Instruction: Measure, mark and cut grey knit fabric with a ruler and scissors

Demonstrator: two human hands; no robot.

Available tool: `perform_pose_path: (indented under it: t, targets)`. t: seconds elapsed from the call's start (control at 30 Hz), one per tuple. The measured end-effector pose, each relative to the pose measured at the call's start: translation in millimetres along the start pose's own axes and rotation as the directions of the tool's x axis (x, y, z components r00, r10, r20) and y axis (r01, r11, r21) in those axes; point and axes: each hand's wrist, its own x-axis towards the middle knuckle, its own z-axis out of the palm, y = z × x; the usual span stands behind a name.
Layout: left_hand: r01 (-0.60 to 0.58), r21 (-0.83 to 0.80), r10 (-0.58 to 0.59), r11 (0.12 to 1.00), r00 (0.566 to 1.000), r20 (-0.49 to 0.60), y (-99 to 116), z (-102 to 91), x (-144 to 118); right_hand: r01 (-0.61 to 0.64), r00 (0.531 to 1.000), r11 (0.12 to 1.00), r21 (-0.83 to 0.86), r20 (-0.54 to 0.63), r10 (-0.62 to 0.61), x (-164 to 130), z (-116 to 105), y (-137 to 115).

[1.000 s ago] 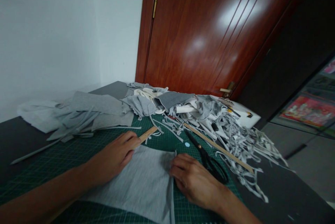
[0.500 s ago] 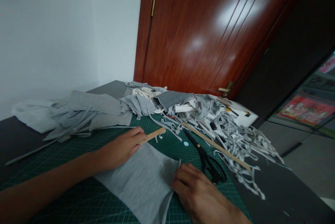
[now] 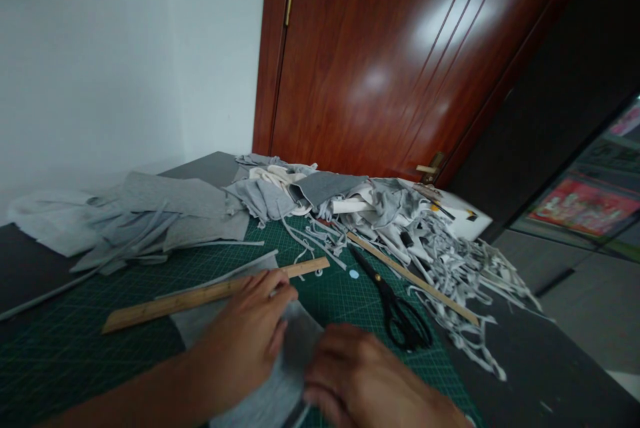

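A piece of light grey fabric [image 3: 300,341] lies on the green cutting mat [image 3: 100,341] at the near edge. My left hand [image 3: 245,338] rests flat on the fabric, its fingertips touching a wooden ruler [image 3: 200,296] that lies across the mat. My right hand [image 3: 360,381] is bunched over the fabric's right edge and looks to be pinching it; motion blur hides the grip. Black scissors [image 3: 395,308] lie on the mat just right of that hand.
A second long wooden ruler [image 3: 415,288] lies slanted by a heap of grey and white fabric strips [image 3: 450,268]. Folded grey cloth pieces [image 3: 150,215] are piled at the back left. A dark red door [image 3: 400,61] stands behind the black table [image 3: 540,375].
My left hand slid toward me off the ruler's far part, leaving the ruler's length exposed. Both hands came closer together and the fabric was gathered toward me. The view dropped slightly.
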Motion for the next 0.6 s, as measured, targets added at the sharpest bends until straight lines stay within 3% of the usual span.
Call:
perform_pose_path:
  t: [0.1,0.33,0.47,0.6]
  targets:
    - [-0.006,-0.013,0.006,1.000,1.000,0.028,18.5,12.2,-22.5,-0.116,0.975,0.992,0.044,-0.186,0.122,21.5,-15.2,24.2]
    - [-0.134,0.097,0.130,0.986,0.990,0.046,13.2,24.8,-48.4,-0.043,0.998,0.996,-0.081,-0.048,0.039,81.7,3.6,88.4]
    - [-0.212,0.094,0.199,0.973,0.971,0.133,2.2,8.8,-53.5,-0.099,0.995,0.975,-0.197,-0.018,0.097,95.5,5.7,107.9]
    - [-0.292,0.022,0.282,0.956,0.939,0.199,-17.5,-3.2,-64.3,-0.226,0.974,0.925,-0.307,-0.049,0.221,89.7,1.8,129.1]
